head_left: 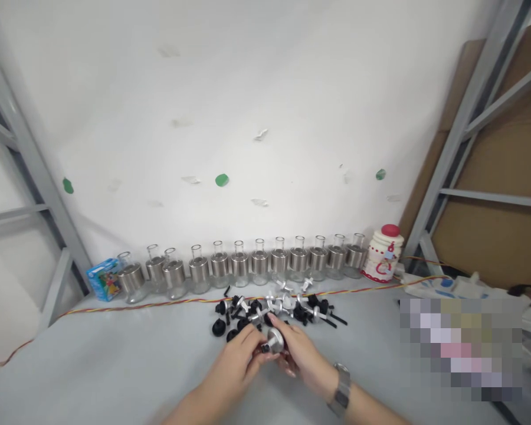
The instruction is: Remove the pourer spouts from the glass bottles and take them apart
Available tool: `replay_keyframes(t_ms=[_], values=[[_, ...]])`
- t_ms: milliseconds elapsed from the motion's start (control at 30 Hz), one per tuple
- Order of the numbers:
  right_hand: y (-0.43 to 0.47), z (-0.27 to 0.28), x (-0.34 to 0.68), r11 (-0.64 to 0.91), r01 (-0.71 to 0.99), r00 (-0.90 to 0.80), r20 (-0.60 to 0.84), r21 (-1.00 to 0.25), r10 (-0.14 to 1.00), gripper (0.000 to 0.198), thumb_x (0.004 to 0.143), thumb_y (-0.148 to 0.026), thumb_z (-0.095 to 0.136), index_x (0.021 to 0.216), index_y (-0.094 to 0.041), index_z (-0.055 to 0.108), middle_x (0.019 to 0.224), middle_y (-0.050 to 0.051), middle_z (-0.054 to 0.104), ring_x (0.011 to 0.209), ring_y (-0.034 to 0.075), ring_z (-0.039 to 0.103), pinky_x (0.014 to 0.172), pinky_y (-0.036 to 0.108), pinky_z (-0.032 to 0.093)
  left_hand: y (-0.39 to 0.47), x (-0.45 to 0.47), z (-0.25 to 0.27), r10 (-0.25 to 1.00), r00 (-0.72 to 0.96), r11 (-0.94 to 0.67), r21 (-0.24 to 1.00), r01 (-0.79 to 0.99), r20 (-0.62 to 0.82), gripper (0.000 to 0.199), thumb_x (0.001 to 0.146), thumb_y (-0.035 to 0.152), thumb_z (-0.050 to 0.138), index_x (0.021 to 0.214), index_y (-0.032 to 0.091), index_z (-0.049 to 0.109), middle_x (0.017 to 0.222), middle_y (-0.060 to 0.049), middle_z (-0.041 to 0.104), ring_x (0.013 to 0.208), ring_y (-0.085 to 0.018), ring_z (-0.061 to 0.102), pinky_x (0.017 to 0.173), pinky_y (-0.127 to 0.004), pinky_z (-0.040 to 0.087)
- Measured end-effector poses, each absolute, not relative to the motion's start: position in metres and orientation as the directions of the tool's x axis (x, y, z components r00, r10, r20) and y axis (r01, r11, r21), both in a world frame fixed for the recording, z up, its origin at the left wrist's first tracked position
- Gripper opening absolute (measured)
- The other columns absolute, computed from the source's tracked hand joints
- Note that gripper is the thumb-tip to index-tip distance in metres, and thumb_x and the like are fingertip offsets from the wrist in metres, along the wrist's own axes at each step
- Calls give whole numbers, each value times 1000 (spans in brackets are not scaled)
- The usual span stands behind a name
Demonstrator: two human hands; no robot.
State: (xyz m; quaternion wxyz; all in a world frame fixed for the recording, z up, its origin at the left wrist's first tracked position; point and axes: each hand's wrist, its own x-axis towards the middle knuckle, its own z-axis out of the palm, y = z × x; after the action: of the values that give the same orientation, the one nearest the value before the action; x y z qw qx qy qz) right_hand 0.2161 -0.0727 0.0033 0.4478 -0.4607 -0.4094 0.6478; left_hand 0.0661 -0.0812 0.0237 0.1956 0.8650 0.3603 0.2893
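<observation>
Left hand [240, 358], left of silver fitting [276, 340], grips it | right hand [304, 351], right of it, likewise | best kept aligned

A hand could pass over the gray tabletop [115, 360] on either side of the loose black and silver parts [300, 313]. Behind them, a red-and-yellow wire [154, 303] crosses the way, and a row of bottles [259, 260] blocks the wall [292, 88].

Pixelated patch [460, 348], contents unreadable
Bottom edge crops both forearms [374, 407]; fingers [249, 337] partly cover the silver piece [275, 340].
</observation>
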Motion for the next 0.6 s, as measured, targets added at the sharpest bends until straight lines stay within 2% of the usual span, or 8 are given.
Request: replay_keyframes(t_ms=[67,133,233,300,433,500,533,600], values=[[-76,7,217,-251,-219,-220,-203,-943,954,48,73,-62,39,54,-18,42,40,-7,36,28,5,30,26,16,21,-78,66,19,729,568,-674,542,501,382,13,85,24,40,86,20,52,81,-3,56,73,-13,54,67,-21,43],[-79,9,217,-222,-159,-246,-179,-962,953,51,74,-65,33,55,-18,42,40,-7,37,28,5,31,26,16,23,-76,66,14,716,557,-695,503,514,421,15,86,26,38,84,20,52,77,-2,57,69,-13,55,64,-21,43],[-82,10,216,-120,-2,-186,-117,-993,975,49,74,-64,35,62,-18,44,36,-8,37,28,7,34,27,16,25,-77,68,9,662,544,-745,372,554,515,22,87,30,35,80,19,53,70,-2,57,64,-13,55,58,-21,43],[-84,11,214,-73,32,-138,-77,-997,987,45,74,-63,39,66,-19,44,35,-9,36,28,6,33,26,16,23,-77,69,6,610,534,-764,255,593,586,25,88,31,33,79,19,53,68,-3,57,61,-14,55,56,-22,42],[-84,12,208,-164,-11,-106,-162,-986,981,45,74,-61,39,64,-18,43,36,-10,31,26,5,25,25,16,16,-77,72,4,583,479,-699,105,707,656,28,87,31,32,70,18,51,61,-2,55,52,-14,52,49,-23,38],[-83,9,206,-225,-38,-109,-219,-974,970,45,75,-61,37,63,-18,44,39,-9,32,28,4,23,26,16,15,-78,75,3,606,454,-672,115,732,653,31,87,31,32,64,19,48,57,-1,53,50,-14,51,47,-23,37],[-82,7,206,-235,-48,-110,-229,-971,967,45,75,-60,37,63,-17,44,41,-9,33,29,4,23,27,16,15,-80,77,3,640,429,-657,165,736,638,31,88,30,31,63,19,47,57,-1,53,51,-14,51,48,-23,37],[-82,3,206,-199,-67,-85,-194,-978,977,45,76,-60,37,64,-17,45,44,-8,34,31,3,26,29,16,17,-84,82,3,742,350,-607,352,713,571,30,88,29,30,64,19,44,58,0,53,52,-13,51,49,-21,37]])
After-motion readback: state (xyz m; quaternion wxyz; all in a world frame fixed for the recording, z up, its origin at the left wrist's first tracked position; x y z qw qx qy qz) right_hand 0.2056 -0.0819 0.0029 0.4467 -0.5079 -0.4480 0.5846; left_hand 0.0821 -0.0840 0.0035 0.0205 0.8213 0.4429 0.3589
